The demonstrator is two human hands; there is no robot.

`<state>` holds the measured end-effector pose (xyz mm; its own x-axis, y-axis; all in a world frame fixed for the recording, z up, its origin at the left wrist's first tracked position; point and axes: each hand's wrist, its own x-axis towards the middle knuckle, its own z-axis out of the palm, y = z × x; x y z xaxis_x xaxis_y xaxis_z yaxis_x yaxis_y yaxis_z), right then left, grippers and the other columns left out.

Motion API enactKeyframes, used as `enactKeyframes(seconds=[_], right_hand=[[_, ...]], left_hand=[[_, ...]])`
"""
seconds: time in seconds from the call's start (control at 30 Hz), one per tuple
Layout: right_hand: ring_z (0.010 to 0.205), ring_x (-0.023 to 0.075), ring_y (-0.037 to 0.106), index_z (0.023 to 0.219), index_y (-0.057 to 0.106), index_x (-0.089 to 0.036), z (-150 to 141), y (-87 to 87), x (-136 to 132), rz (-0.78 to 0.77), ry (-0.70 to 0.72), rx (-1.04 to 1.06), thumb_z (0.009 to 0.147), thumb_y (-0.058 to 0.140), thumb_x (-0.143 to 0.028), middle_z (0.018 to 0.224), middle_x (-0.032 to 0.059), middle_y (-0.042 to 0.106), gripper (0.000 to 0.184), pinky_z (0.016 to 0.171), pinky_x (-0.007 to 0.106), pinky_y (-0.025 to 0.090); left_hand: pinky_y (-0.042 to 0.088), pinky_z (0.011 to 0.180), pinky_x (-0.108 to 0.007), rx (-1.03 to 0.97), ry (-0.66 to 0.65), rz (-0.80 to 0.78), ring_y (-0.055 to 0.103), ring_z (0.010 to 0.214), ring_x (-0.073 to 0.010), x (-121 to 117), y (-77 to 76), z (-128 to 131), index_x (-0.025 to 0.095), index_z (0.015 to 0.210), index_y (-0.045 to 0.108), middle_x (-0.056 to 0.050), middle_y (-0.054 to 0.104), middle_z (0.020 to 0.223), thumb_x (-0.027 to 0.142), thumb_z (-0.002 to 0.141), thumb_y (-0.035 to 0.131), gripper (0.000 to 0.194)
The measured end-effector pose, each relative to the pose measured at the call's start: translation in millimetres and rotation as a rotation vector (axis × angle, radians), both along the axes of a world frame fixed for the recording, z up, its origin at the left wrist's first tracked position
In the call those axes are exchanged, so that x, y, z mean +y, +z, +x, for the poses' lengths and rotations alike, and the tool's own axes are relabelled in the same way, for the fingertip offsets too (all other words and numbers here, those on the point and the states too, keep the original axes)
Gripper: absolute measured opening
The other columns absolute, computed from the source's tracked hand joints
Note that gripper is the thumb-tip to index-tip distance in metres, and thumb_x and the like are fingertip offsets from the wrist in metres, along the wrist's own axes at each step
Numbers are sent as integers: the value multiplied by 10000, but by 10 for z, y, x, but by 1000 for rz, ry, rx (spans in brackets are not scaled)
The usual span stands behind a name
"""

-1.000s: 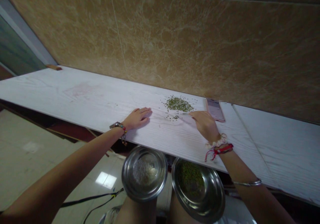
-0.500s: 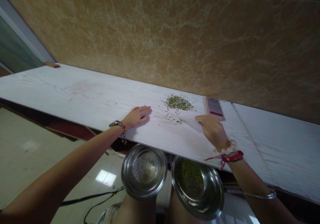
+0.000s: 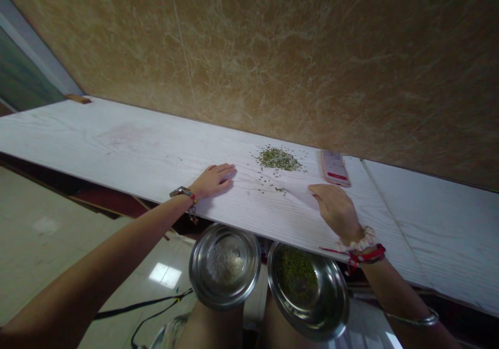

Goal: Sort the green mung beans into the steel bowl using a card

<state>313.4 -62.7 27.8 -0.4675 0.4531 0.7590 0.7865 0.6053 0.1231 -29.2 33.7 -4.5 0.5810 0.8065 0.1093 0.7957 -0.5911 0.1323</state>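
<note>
My left hand (image 3: 212,181) lies flat on the white board (image 3: 218,146), fingers stretched out, to the left of a heap of small green beans (image 3: 278,159). A few loose beans (image 3: 273,188) are scattered in front of the heap. My right hand (image 3: 335,206) is closed in a pinch just right of these loose beans. A pale, thin thing seems to extend left from its fingertips, but it blends with the board and I cannot make out its kind.
Below the board's front edge, a steel bowl (image 3: 198,276) holds whitish grains; another steel bowl (image 3: 331,307) on the right holds green beans. A phone (image 3: 334,168) lies near the tiled wall (image 3: 273,68). A wood piece (image 3: 78,99) sits at the far left.
My right hand has drawn back to the right and toward me, and some beans in front of the heap have shifted nearer. My left hand has stayed in place.
</note>
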Motion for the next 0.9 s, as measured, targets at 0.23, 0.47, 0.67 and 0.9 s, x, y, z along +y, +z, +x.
enactKeyframes(seconds=[0.23,0.47,0.67,0.9], right_hand=[[803,175,666,992,626,-194,-4,8,-37,-11,-27,-32,866,435,-73,870,47,728,259,754,322,499],[820,179,669,1054,627,-220,-14,20,-153,-22,5,-13,870,443,-89,882,42,729,292,768,327,500],[785,173,657,978,632,-179,-78,45,-61,21,-51,-85,867,429,-67,856,55,726,256,738,314,495],[835,168,661,1040,630,-205,-66,22,-164,-16,23,-69,842,422,-34,886,42,728,334,765,321,499]], left_hand=[[315,1060,-396,0,-3,20,403,1306,-216,12,-21,-9,193,1295,471,-63,434,1435,376,899,330,458],[314,1062,-379,-14,-8,31,415,1295,-207,12,-26,-10,209,1290,476,-46,440,1433,374,898,329,450],[312,1064,-392,-3,7,20,409,1302,-215,9,-17,-7,194,1301,475,-57,444,1429,385,892,330,474],[317,1060,-386,-33,-12,29,414,1299,-208,22,-32,-20,220,1295,483,-48,456,1420,380,892,352,453]])
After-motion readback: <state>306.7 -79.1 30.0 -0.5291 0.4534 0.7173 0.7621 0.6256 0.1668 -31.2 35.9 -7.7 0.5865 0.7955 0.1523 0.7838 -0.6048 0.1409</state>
